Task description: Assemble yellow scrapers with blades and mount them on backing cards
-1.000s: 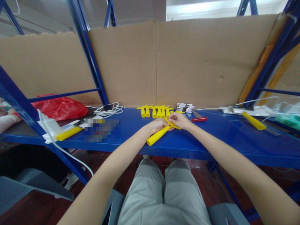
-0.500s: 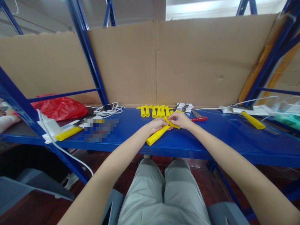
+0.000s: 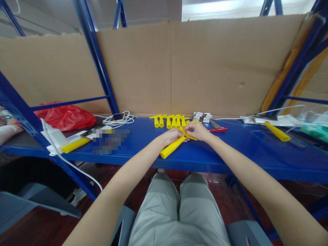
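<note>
Head view shows almost no change this past second: left hand [image 3: 172, 136] wrapped and right hand [image 3: 196, 131] pinching, both stay closed on one yellow, plastic-looking T-shaped piece with a tubular stem [image 3: 175, 146] near the worktop's [image 3: 256, 147] front edge, so its handling seems unfinished.

Blue tabletop [image 3: 246, 147] has a row of yellow T-shaped pieces [image 3: 168, 122], some white-and-black bits [image 3: 202, 117], a red-handled tool [image 3: 219, 130], plus loosely coiled white cable [image 3: 123, 119].
</note>
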`<action>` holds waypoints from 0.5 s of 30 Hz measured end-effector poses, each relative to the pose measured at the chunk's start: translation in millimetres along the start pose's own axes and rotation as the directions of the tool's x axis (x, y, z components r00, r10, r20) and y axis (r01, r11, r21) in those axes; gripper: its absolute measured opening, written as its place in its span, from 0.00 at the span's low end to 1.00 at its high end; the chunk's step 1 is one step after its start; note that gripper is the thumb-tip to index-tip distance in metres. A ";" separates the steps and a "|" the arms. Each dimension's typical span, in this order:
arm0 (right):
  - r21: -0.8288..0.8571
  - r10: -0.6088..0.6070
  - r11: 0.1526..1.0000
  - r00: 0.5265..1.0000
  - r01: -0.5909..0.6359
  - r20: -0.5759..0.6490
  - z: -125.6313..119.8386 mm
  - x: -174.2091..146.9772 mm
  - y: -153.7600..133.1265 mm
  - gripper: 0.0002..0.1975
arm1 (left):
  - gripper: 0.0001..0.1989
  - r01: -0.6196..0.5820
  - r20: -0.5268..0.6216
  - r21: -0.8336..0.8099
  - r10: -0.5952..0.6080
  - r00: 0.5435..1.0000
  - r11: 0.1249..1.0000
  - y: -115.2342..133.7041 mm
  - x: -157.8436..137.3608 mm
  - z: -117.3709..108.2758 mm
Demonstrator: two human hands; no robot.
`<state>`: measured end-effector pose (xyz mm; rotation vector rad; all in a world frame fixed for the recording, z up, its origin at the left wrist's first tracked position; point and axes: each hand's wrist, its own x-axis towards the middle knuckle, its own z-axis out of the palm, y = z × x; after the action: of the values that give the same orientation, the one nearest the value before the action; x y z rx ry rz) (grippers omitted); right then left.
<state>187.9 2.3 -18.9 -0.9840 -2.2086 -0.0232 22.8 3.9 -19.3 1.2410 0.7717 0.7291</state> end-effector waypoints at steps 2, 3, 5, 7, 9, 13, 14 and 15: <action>0.014 0.010 1.000 1.000 -0.010 0.002 -0.6 -0.2 0.9 0.08 | 0.13 -0.002 -0.011 -0.008 0.002 1.000 1.000 1.4 -2.6 2.0; 0.023 0.014 1.000 1.000 -0.014 0.003 -0.8 -0.4 1.1 0.07 | 0.13 -0.006 -0.011 -0.012 0.006 1.000 1.000 2.0 -3.8 2.9; 0.045 0.023 0.999 1.000 -0.024 0.008 -1.2 -0.6 0.8 0.06 | 0.13 -0.014 -0.008 -0.020 0.014 1.000 1.000 2.9 -5.5 4.0; 0.058 0.038 0.998 0.999 -0.038 0.011 -1.4 -0.6 -0.4 0.06 | 0.13 -0.016 -0.002 -0.021 0.016 1.000 1.000 3.2 -5.7 4.2; 0.063 0.052 0.997 0.999 -0.053 0.012 -1.2 -0.4 -1.9 0.06 | 0.12 -0.012 0.000 -0.015 0.012 1.000 1.000 2.6 -4.5 3.4; 0.069 0.070 0.995 0.998 -0.070 0.000 0.2 0.2 -3.1 0.05 | 0.11 -0.016 0.017 -0.018 0.016 1.000 1.000 -0.1 0.0 -0.1; 0.073 0.071 0.995 0.997 -0.071 -0.007 0.7 0.3 -2.7 0.05 | 0.11 -0.022 0.021 -0.023 0.022 1.000 0.999 -0.8 0.9 -1.0; 0.081 0.071 0.994 0.997 -0.070 -0.012 1.2 0.4 -2.2 0.05 | 0.10 -0.029 0.026 -0.025 0.029 0.999 0.999 -1.3 1.7 -1.6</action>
<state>185.6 1.3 -18.9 -1.0131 -2.1425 0.0897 22.4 5.9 -21.1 1.2393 0.7223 0.7425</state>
